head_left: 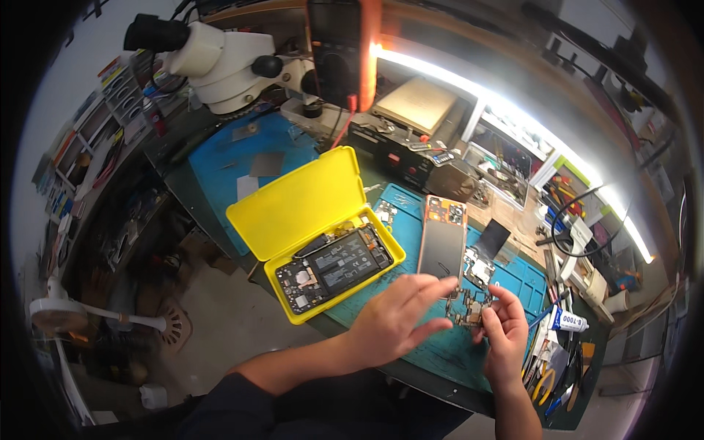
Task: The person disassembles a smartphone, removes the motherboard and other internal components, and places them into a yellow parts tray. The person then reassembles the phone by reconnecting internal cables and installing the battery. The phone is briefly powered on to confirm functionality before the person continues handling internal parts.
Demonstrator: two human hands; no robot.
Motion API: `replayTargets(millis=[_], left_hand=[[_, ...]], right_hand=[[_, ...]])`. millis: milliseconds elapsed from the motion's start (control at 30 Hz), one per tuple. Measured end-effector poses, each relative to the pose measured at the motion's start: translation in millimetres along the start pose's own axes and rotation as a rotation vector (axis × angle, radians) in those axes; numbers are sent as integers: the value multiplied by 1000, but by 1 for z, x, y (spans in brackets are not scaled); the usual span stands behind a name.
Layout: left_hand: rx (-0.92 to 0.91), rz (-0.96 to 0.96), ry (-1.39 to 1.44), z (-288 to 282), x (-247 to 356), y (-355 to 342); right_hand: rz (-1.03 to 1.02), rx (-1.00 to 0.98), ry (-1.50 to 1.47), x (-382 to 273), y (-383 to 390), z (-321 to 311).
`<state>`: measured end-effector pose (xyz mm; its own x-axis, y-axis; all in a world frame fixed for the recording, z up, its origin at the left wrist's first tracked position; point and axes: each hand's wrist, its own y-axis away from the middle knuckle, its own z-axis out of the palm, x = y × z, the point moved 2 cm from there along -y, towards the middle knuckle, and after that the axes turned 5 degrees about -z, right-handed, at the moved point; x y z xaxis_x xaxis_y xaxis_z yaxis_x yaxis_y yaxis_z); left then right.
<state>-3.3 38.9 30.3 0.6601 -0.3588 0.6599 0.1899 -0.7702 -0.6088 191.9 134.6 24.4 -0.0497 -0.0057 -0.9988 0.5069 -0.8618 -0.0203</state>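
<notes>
**Circuit board up in the right hand, left hand poised beside it**

Here we are on my head feed, and the action is all over the teal mat! My right hand has its thumb and fingers pinched on the right edge of a bare phone circuit board, which hangs above the mat, nearer its right edge than its left. My left hand comes in from the other side, thumb parted wide from the outstretched fingers, nothing gripped that I can see; whether a fingertip brushes the board, I can't tell.

Just beyond, towards the mat's far edge, lies an orange-framed phone housing, with a black rectangular panel to its right. Across the mat's left edge sits the lidded yellow case, and inside it an opened phone with a black battery. Pliers with yellow handles wait off by the mat's right edge.

My read on the play: this is a handling and checking step, board out in the air. The next move calls for a light touch, left fingers on the free edge only, tiny components left unpressed.
</notes>
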Motion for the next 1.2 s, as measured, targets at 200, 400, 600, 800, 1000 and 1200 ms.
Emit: replayTargets(millis=[200,400,600,800,1000,1200], left_hand=[[-84,-178,-448,-64,-10,7],[-283,-342,-753,-98,-26,8],[-476,-309,-761,-103,-33,-1],[-552,-358,-775,-109,-39,-20],[-471,-345,-648,-108,-43,-22],[-616,-634,-139,-121,-57,-39]], right_hand=[[-42,-200,382,-3,8,5],[-333,-201,861,-6,6,21],[-352,-193,864,-7,6,20],[-404,-192,903,-6,7,18],[-413,-186,889,-6,8,18],[-402,-205,925,-7,8,16]])
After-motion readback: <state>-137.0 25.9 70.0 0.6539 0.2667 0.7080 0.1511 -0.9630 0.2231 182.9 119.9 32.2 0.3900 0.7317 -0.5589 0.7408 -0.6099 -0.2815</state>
